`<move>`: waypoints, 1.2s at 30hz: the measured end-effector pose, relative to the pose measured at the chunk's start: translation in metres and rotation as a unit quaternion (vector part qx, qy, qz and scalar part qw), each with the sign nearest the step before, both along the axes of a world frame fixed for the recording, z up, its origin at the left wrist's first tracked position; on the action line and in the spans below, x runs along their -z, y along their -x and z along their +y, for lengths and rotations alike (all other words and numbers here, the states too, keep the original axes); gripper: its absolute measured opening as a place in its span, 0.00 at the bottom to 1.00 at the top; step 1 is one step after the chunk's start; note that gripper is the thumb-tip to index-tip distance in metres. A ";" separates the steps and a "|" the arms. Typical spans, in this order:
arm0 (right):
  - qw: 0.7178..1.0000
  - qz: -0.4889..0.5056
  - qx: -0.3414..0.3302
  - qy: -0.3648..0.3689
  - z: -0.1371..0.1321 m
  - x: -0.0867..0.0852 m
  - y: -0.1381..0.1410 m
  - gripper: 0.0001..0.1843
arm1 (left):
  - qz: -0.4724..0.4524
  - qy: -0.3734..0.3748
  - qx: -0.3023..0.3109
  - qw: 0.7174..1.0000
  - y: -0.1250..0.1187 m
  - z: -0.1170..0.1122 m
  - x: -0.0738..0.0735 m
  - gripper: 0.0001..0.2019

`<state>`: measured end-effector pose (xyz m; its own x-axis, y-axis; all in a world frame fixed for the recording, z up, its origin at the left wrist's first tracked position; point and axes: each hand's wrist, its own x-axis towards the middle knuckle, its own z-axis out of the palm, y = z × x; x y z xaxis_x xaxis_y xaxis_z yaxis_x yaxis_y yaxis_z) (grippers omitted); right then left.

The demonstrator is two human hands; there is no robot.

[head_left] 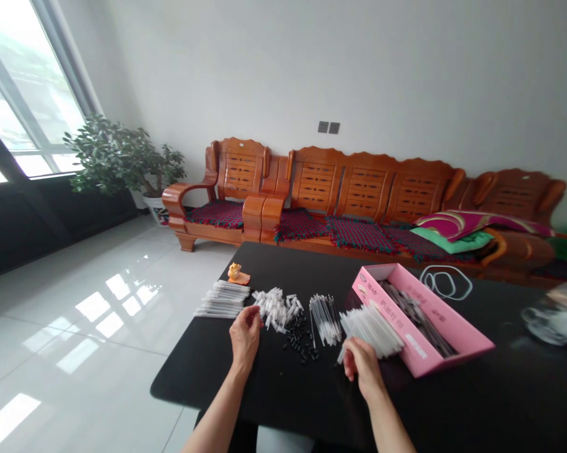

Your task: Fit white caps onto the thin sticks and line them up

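Note:
My left hand [244, 335] rests on the black table [283, 402], its fingers curled at the near edge of a heap of small white caps [276, 306]. My right hand [361, 365] is curled at the near end of a pile of clear pen tubes [372, 327], and its fingers seem pinched on one tube. Between the hands lie small black tips [301, 337] and a bundle of thin refills [324, 318]. A row of finished white pens [223, 298] lies left of the caps.
A pink cardboard box [453, 333] holding dark pens sits right of the tubes, with white rubber bands [446, 282] behind it. A small orange figure [236, 273] stands at the table's far left. Crumpled plastic [554, 318] lies at the right. A wooden sofa [359, 195] lines the wall.

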<state>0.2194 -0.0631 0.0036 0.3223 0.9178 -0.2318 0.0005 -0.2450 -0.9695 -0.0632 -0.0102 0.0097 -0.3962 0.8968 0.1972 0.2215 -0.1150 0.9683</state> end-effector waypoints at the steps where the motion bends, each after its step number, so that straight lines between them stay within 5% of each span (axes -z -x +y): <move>1: 1.000 0.018 0.007 -0.010 -0.002 0.003 0.001 0.13 | 0.011 0.001 0.019 1.000 -0.007 0.000 0.000 0.10; 8: 1.000 0.023 -0.009 -0.013 0.001 0.017 -0.004 0.17 | 0.163 0.015 0.126 0.979 -0.063 0.003 -0.001 0.07; 16: 0.999 0.030 -0.015 -0.004 0.003 0.016 -0.006 0.17 | 0.383 0.091 0.189 0.900 -0.113 0.028 -0.015 0.08; 20: 0.999 0.030 -0.012 0.003 0.002 0.014 -0.003 0.17 | 0.430 0.115 0.206 0.871 -0.123 0.042 -0.015 0.08; 36: 1.000 0.022 -0.005 -0.010 0.003 0.017 -0.001 0.19 | 0.481 0.116 0.211 0.843 -0.138 0.043 -0.006 0.14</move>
